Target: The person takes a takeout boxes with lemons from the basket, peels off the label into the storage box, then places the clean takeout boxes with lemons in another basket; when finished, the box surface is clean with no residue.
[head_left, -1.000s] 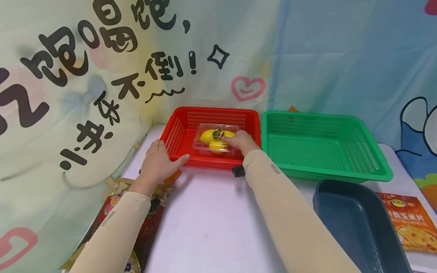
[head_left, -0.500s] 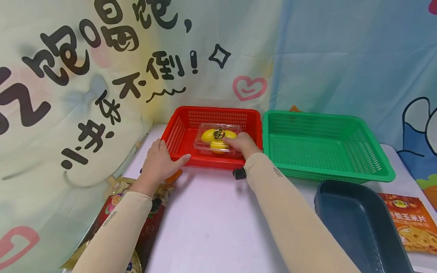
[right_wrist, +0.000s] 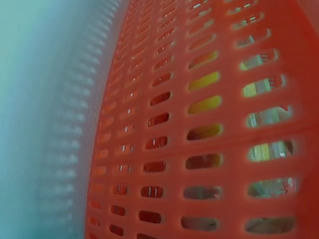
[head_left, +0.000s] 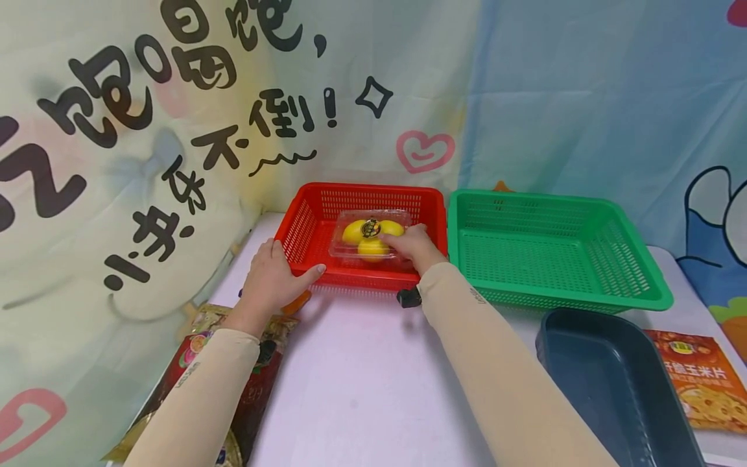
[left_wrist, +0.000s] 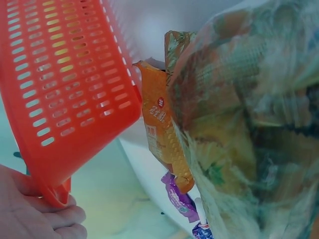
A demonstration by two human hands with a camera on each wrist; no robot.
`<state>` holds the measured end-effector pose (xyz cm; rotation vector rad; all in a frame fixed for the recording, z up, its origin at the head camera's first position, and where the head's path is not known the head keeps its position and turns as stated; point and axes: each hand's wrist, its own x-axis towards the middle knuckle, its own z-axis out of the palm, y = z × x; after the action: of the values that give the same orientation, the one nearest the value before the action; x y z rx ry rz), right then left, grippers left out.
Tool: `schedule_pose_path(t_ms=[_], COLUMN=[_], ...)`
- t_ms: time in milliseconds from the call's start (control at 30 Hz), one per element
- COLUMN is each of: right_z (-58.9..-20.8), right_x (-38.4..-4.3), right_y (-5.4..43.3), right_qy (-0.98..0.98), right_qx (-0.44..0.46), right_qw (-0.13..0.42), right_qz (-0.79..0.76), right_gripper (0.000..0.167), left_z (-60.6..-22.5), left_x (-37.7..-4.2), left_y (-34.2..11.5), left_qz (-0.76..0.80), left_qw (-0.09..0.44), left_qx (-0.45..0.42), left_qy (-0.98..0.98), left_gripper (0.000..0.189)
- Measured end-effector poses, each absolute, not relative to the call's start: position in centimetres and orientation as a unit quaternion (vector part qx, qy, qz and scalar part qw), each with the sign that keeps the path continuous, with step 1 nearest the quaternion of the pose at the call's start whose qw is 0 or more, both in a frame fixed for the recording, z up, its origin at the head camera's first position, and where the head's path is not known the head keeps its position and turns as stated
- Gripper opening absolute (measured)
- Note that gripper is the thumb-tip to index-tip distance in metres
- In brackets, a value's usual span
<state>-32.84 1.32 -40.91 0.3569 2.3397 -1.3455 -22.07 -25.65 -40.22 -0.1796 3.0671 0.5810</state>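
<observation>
A red perforated basket (head_left: pixel 373 279) stands at the back of the table. In it, a clear plastic box (head_left: pixel 344 250) holds 3 lemons (head_left: pixel 371 249) under a round black label. My right hand (head_left: pixel 413 245) reaches over the basket's front right and holds the box at its right end, thumb on the near side; its other fingers are mostly hidden. With fingers curled round the rim, my left hand (left_wrist: pixel 35 211) grips the basket's front left corner. The right wrist view is filled by the red basket wall (right_wrist: pixel 169 129), yellow showing through its slots.
A green basket (head_left: pixel 519 250) adjoins the red one on the right. Nearer stand a dark blue tray (head_left: pixel 601 370) and an orange snack bag (head_left: pixel 700 383). At left lie a large dark red bag (head_left: pixel 257 389) and a small orange packet (left_wrist: pixel 162 122), with a purple packet (left_wrist: pixel 179 199) beyond.
The lemon box has tilted very slightly in my right hand's hold. Both hands stay at practically the same places, and the basket has not visibly moved.
</observation>
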Motion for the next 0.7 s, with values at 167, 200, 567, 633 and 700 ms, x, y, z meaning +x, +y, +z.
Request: schedule_pose_path(t_ms=[167,200,567,633,700], right_z=[-41.14,-41.21,-41.71,-41.64,-41.50], right_x=[-32.99,-33.02,-33.12,-33.03,-32.88], right_y=[1.26,1.24,1.06,1.10,1.21], right_qy=[0.828,0.826,0.788,0.782,0.780], right_qx=[0.128,0.127,0.123,0.121,0.117], right_qw=[0.203,0.203,0.204,0.204,0.204], right_qz=[-0.506,-0.510,-0.567,-0.577,-0.579], right_gripper=[0.107,0.106,0.100,0.099,0.098], left_z=[-40.34,-40.36,-40.38,-40.33,-40.28], left_x=[-22.13,-22.15,-22.19,-22.16,-22.14], left_y=[-25.69,-25.70,-25.78,-25.75,-25.69], left_qz=[0.185,0.185,0.187,0.189,0.190], left_qw=[0.003,0.003,0.004,0.004,0.004], left_qx=[-0.057,-0.057,-0.059,-0.061,-0.061], left_qy=[0.981,0.981,0.980,0.980,0.980], left_gripper=[0.120,0.120,0.120,0.120,0.120])
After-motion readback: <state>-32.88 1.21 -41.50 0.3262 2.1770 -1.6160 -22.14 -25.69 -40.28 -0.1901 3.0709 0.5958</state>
